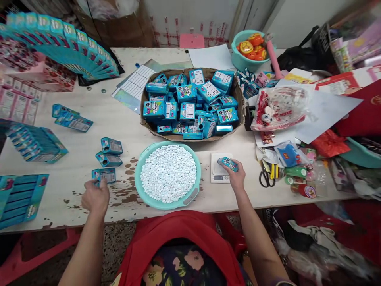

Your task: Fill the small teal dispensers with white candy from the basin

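Note:
My left hand (95, 195) pinches the edge of a small blue candy box (107, 175) lying on the table at the left. Just beyond it lie two more blue boxes (111, 145). My right hand (237, 176) has its fingers closed round another small blue box (228, 163), held over a white digital scale (216, 160); I cannot tell whether the box touches the plate. Between my hands stands a mint-green basin (138, 174) filled with small white pellets (168, 173). Behind the basin is a cardboard carton (143, 95) heaped with blue boxes (187, 93).
Display packs of blue boxes (37, 145) stand at the left, with a fanned row (71, 43) behind. To the right lie scissors (267, 176), small bottles (296, 171) and a plastic bag (276, 109). A green bowl (238, 61) of orange toys sits at the back.

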A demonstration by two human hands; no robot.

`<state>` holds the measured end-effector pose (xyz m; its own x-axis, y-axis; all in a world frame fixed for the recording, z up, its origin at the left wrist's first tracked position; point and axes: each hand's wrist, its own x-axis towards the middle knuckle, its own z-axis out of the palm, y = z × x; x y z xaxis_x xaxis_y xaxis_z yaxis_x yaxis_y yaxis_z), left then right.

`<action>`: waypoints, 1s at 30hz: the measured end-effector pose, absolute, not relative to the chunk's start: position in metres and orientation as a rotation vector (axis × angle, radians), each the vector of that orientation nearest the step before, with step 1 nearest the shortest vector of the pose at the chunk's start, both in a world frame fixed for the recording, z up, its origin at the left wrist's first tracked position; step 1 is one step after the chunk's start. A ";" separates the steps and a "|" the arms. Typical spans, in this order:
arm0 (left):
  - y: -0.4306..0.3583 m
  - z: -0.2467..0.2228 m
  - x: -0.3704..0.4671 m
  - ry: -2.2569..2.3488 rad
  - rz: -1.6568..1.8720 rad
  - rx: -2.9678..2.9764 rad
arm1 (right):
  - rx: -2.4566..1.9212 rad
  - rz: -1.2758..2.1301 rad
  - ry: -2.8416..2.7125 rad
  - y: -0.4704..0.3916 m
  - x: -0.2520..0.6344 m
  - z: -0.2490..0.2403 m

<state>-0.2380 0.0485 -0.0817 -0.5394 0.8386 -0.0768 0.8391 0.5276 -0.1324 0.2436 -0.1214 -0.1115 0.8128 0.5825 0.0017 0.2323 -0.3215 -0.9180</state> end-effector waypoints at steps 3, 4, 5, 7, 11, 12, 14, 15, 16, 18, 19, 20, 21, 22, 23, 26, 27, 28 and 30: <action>0.034 -0.072 -0.187 2.260 -0.095 1.761 | -1.913 0.356 -0.602 -0.134 0.242 -0.118; 0.031 -0.070 -0.165 2.073 -0.093 1.842 | -1.920 0.332 -0.586 -0.143 0.241 -0.119; 0.029 -0.069 -0.144 1.935 -0.102 1.917 | -1.934 0.322 -0.545 -0.153 0.240 -0.121; 0.029 -0.068 -0.103 1.725 -0.129 2.062 | -1.976 0.335 -0.411 -0.173 0.237 -0.124; 0.035 -0.066 -0.056 1.365 -0.159 2.308 | -2.042 0.373 -0.219 -0.211 0.231 -0.133; 0.036 -0.067 -0.052 1.303 -0.172 2.339 | -2.044 0.386 -0.205 -0.218 0.230 -0.135; 0.038 -0.068 -0.050 1.246 -0.197 2.359 | -2.037 0.420 -0.181 -0.229 0.226 -0.140; 0.038 -0.070 -0.051 1.237 -0.201 2.360 | -2.029 0.436 -0.174 -0.233 0.224 -0.142; 0.038 -0.071 -0.053 1.238 -0.198 2.361 | -2.019 0.452 -0.170 -0.236 0.223 -0.144; 0.036 -0.074 -0.056 1.254 -0.178 2.359 | -1.993 0.479 -0.167 -0.239 0.220 -0.149; 0.034 -0.074 -0.056 1.265 -0.166 2.354 | -1.978 0.492 -0.166 -0.240 0.218 -0.151; 0.033 -0.074 -0.057 1.275 -0.158 2.344 | -1.964 0.504 -0.162 -0.241 0.217 -0.154; 0.033 -0.074 -0.056 1.286 -0.152 2.329 | -1.951 0.516 -0.157 -0.241 0.215 -0.156; 0.033 -0.073 -0.055 1.292 -0.143 2.311 | -1.941 0.527 -0.152 -0.241 0.214 -0.159; 0.034 -0.072 -0.055 1.295 -0.130 2.286 | -1.932 0.537 -0.148 -0.240 0.213 -0.161; 0.039 -0.068 -0.052 1.312 -0.079 2.143 | -1.909 0.558 -0.143 -0.238 0.210 -0.165; 0.040 -0.068 -0.052 1.328 -0.079 2.070 | -1.900 0.562 -0.144 -0.237 0.210 -0.165; 0.042 -0.068 -0.052 1.354 -0.089 2.002 | -1.891 0.565 -0.146 -0.235 0.210 -0.166; 0.042 -0.071 -0.050 1.405 -0.128 1.955 | -1.874 0.569 -0.148 -0.232 0.211 -0.167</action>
<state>-0.0500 0.0418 -0.0713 0.4026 0.7889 -0.4643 0.8598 -0.1519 0.4874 0.2110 -0.2324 -0.1666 0.8762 0.3666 -0.3130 -0.1684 -0.3756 -0.9113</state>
